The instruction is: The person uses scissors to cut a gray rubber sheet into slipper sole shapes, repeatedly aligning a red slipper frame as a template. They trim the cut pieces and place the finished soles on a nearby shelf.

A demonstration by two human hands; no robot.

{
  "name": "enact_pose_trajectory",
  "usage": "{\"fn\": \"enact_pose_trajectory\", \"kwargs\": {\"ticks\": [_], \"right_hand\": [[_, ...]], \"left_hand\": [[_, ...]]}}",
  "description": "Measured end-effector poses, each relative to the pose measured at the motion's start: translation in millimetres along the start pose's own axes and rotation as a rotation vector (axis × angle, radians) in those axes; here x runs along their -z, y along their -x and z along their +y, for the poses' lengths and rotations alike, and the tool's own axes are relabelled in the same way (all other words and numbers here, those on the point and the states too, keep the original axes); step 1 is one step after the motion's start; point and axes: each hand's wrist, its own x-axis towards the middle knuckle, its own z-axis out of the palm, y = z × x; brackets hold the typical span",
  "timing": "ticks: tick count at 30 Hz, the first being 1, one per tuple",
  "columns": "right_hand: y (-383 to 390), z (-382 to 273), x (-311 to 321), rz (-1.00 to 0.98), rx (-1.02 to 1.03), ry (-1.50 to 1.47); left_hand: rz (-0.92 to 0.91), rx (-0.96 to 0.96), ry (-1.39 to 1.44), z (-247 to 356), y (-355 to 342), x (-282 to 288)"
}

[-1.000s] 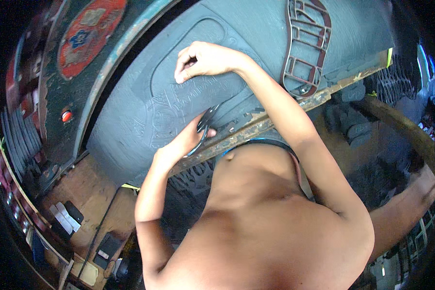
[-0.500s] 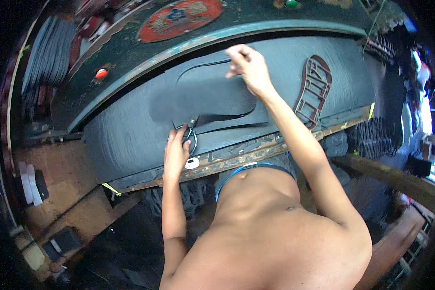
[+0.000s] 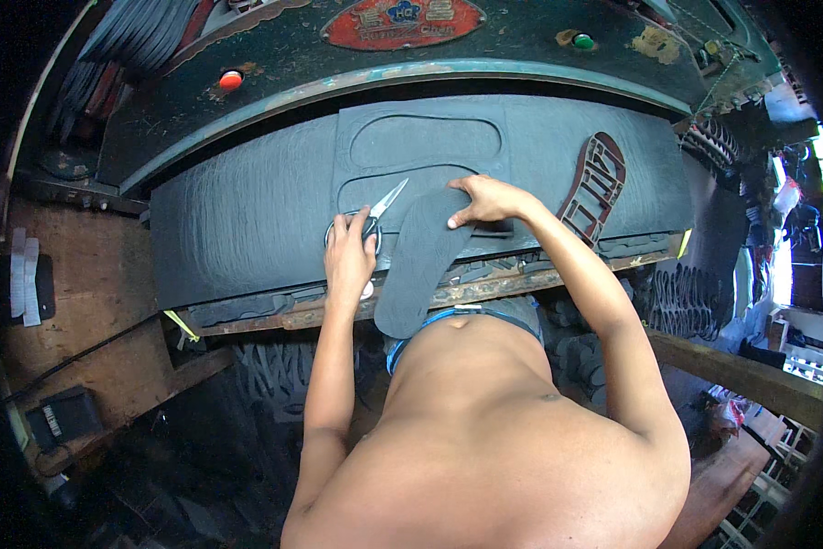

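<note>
Right hand (image 3: 491, 199): I pinch the dark sole (image 3: 416, 270) near its far end, thumb on its face;
Left hand (image 3: 349, 261): my fingers lie over the handles of the scissors (image 3: 391, 198); how firmly they grip, I cannot tell;
Sole: slants between my hands, past the bench edge (image 3: 484, 291) toward my waist;
Cutting frame (image 3: 573, 203): sole-shaped, reddish-brown; lies right of my right hand.

dark grey sole-shaped piece (image 3: 420, 261), slanted, far end rightward; silver-bladed scissors (image 3: 390, 198) just left, pointing forward-right
</note>
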Motion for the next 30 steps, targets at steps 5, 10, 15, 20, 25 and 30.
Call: {"fn": "enact_pose_trajectory", "kwargs": {"ticks": [5,10,15,20,25,30], "right_hand": [[13,-5,-11,0.19,-0.095,-0.774],[41,-14,-11,0.815,0.321,-2.013],[56,-23,-36,0.849,0.333,-1.838],[73,-21,-75,0.737,-0.19,-1.856],[96,-12,-73,1.046,-0.392,-1.724],[109,0,-57,1.138,-0.498,-1.672]], "left_hand": [[0.007,0.024,0.016,-4,1,-1],[0.034,0.004,0.043,-5,2,-2],[0.151,-0.009,0.273,-5,4,1],[-0.043,0.185,0.829,3,19,4],[-0.258,0.177,1.422,22,40,1],[-0.363,0.079,1.446,37,38,-8]]}}
